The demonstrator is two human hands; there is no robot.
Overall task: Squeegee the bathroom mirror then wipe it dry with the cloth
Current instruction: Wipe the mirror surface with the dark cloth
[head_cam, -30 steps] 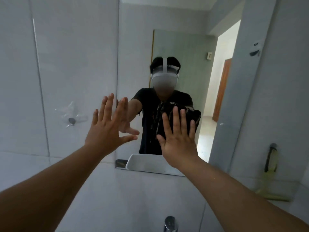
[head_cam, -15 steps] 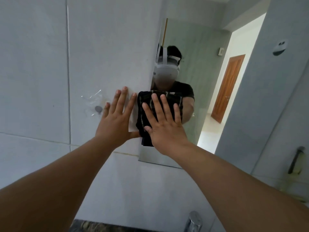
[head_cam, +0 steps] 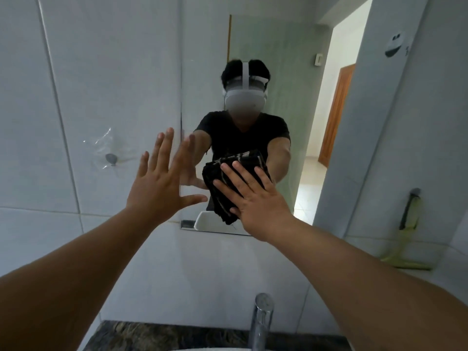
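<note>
- Pale tiled bathroom wall carries the mirror [head_cam: 253,72]; a tap [head_cam: 262,317] rises at 6 o'clock over a dark stone bench [head_cam: 152,335]
- Right hand [head_cam: 255,198] lies flat, fingers spread, pressing a folded dark cloth [head_cam: 228,178] against the lower glass
- Left hand [head_cam: 162,183] is open and empty, palm at the mirror's left edge
- Cloth looks soft, light and limp; likely best driven by a flat palm over its middle
- Glass is rigid, slick, breakable, so press evenly
- Squeegee [head_cam: 405,236] leans at 3 o'clock, well apart
</note>
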